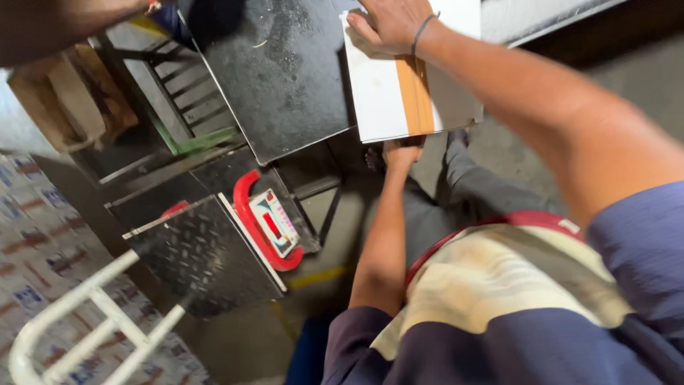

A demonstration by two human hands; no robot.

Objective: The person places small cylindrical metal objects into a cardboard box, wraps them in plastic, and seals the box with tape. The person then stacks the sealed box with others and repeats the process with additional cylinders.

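While left hand (401, 151) supports cardboard sheet (399, 100) underneath, right hand (390, 25) presses flat.

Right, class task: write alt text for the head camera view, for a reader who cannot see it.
Seen from above, a person's right hand presses a flat white board with a brown stripe onto a black metal table, while the left hand supports its near edge from beneath. A red-framed weighing scale sits lower left, beside a white metal frame.
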